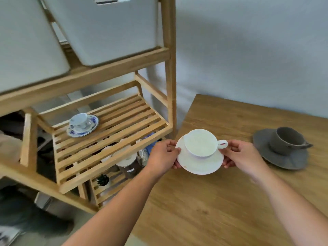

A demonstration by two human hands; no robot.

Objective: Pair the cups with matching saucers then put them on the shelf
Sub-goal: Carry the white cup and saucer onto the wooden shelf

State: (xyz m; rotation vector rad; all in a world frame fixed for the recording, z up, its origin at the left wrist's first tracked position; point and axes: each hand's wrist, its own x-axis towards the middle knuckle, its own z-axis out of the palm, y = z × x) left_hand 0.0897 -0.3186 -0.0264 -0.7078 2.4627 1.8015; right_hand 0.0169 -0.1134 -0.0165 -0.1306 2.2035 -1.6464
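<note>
A white cup (201, 142) sits on a white saucer (200, 166), held just above the left edge of the wooden table (221, 206). My left hand (164, 155) grips the saucer's left rim and my right hand (243, 157) grips its right rim, close to the cup's handle. On the slatted wooden shelf (124, 125) to the left stands a blue-patterned cup (79, 120) on its matching saucer (92, 126). A grey cup (288, 142) rests on a grey saucer (276, 157) at the table's right.
Two large white bins (106, 29) fill the shelf tier above. Below the slatted shelf are stacked paper cups (144, 155), a dark jar (129, 167) and a small potted plant (103, 180). A wooden upright post (170, 68) stands between shelf and table.
</note>
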